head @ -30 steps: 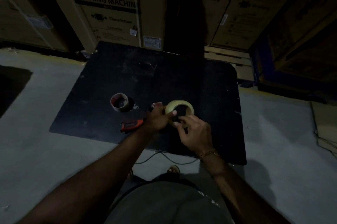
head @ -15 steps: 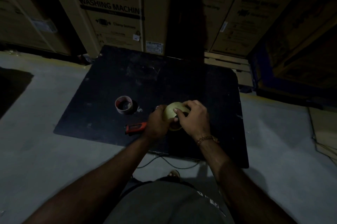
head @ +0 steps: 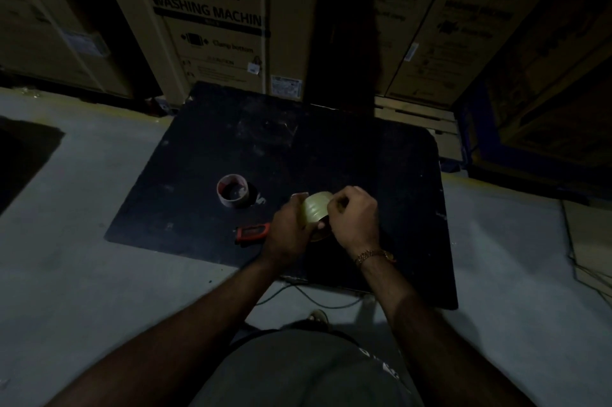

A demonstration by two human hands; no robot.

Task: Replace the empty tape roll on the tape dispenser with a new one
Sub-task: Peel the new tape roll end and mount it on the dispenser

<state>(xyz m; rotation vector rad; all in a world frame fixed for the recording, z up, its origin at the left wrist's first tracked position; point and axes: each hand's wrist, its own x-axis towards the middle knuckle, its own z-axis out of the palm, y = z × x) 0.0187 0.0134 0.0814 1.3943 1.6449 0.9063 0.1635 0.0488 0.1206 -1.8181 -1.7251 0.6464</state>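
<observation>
- Two rolls share the black board [head: 331, 148], and their places look telling: the empty tape roll [head: 232, 191], a bare core standing on its edge, sits well left of the hands, likely set aside as done with.
- The tape dispenser [head: 251, 232] lies on the board just left of the left wrist, only its red handle showing; the rest is hidden under the hand, so I cannot tell whether its spindle is free.
- The left hand [head: 287, 231] is curled around the near-left side of the new tape roll [head: 316, 209], apparently steadying it low over the dispenser's head.
- The new roll is pale and full, tilted, held between both hands just above the board.
- The right hand [head: 354, 221] closes over the roll's right rim, fingers bent onto its top edge; I judge it is turning or pressing the roll into place, or picking for the tape end.
- Behind stand cardboard cartons [head: 212, 15], clear of the work.
</observation>
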